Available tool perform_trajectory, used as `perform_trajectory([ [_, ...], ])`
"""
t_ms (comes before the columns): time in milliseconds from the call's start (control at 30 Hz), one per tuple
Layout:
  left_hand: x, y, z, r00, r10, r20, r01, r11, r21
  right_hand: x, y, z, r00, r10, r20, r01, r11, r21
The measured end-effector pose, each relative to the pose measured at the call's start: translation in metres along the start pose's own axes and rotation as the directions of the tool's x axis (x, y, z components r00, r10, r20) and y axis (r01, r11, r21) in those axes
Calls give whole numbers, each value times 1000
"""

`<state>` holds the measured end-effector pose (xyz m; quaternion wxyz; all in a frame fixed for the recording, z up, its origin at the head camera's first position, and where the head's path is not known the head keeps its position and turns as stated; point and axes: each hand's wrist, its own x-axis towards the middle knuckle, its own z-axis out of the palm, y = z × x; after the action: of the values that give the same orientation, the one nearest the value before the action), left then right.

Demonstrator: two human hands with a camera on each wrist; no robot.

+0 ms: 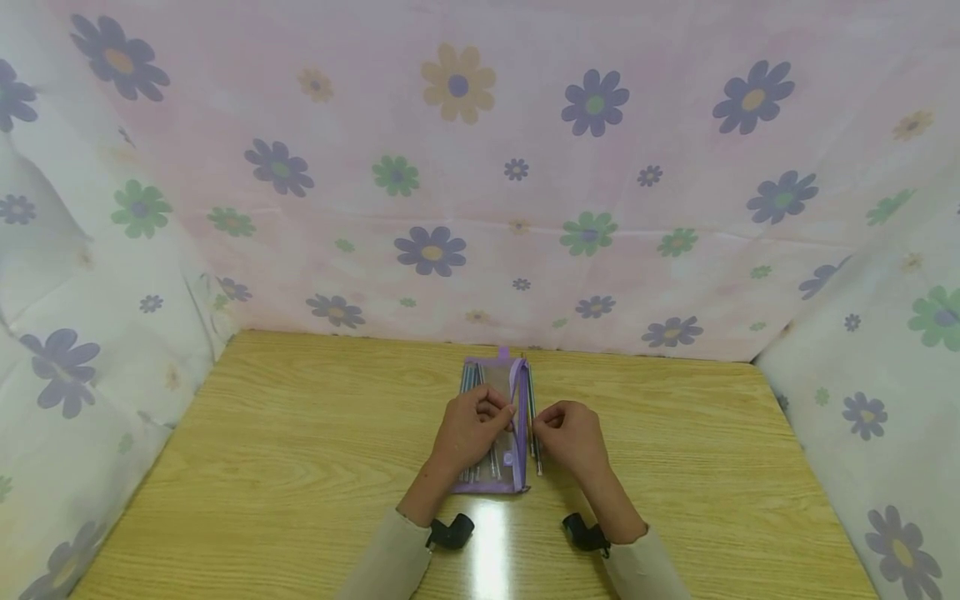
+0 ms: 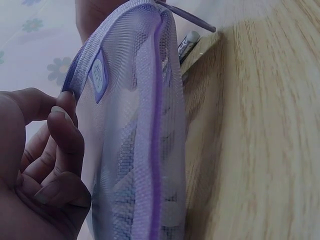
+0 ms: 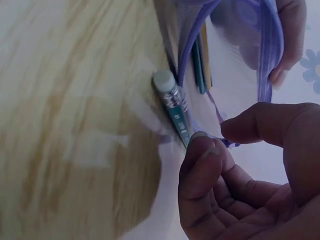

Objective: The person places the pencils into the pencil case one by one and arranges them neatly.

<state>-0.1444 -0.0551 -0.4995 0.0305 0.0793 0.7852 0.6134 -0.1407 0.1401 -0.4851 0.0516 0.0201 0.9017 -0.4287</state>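
A see-through mesh pencil pouch [image 1: 487, 487] with purple trim lies on the table, several pencils [image 1: 470, 379] showing inside it. At its right edge my left hand [image 1: 468, 429] pinches the lilac zipper band [image 2: 82, 75] between thumb and forefinger, lifting that side of the opening. Beside that edge lie loose pencils [image 1: 534, 400]. One is a teal pencil [image 3: 176, 112] with a white eraser. My right hand [image 1: 573, 433] has its fingertips right at this pencil, fingers bent, with a gap between thumb and forefinger. Part of the pencil is hidden behind those fingers.
The wood-grain table [image 1: 300, 417] extends on both sides of the pouch. A flower-print cloth [image 1: 480, 167] stands behind the table and along both sides. Black wrist cameras [image 1: 452, 531] sit at both cuffs. A zipper pull [image 2: 192, 19] sticks out at the pouch's end.
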Motion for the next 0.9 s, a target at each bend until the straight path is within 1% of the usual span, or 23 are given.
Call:
perform_trajectory([
  [167, -1, 1, 0, 1000, -3, -5, 3, 1000, 2, 0, 1, 2, 1000, -12, -13, 11, 999, -38],
  [400, -1, 1, -1, 1000, -15, -9, 14, 1000, -28, 1, 4, 4, 999, -42, -32, 39, 995, -97],
  [600, 1, -1, -1, 1000, -18, -14, 18, 999, -35, 1, 4, 5, 998, -48, -30, 43, 990, -134],
  [767, 1, -3, -1, 1000, -21, -11, 21, 999, -45, 1, 6, 6, 998, -58, -32, 53, 989, -140],
  [900, 1, -4, -1, 1000, -15, -12, 15, 999, -36, 0, 5, 7, 998, -53, -35, 48, 989, -140],
])
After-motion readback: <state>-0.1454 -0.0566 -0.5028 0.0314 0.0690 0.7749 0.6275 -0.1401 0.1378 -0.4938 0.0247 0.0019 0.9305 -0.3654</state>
